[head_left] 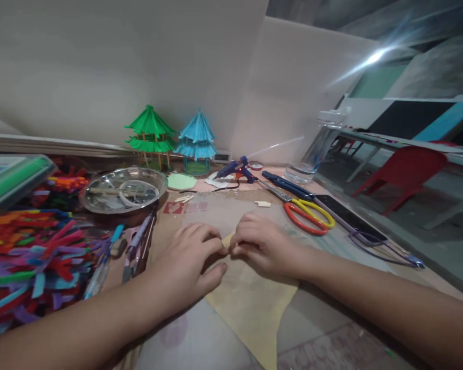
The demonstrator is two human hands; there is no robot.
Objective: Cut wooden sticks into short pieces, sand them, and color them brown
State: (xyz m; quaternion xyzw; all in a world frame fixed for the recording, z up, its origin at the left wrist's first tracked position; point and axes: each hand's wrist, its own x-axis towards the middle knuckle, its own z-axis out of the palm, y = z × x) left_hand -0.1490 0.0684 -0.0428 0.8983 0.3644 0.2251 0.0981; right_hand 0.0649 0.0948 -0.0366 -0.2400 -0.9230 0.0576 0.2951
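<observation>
A sheet of yellow paper (254, 308) lies on the work surface in front of me, narrowing to a point at the near end. My left hand (196, 257) rests over its left edge, with fingers bent and the thumb standing apart from the index finger. Near the paper's far end, my right hand (260, 244) is closed, its fingertips pinched at the paper's edge. The fingertips of both hands almost meet there. Whatever lies under the right hand's curled fingers is hidden.
Scissors (306, 216), a utility knife (285, 182) and a dark phone (347, 216) lie right. Behind stand a glue gun (235, 168), green (150, 133) and blue (197, 136) pagoda models and a water container (312, 154). Left are a metal bowl (100, 203) and colourful pipe cleaners (34, 262).
</observation>
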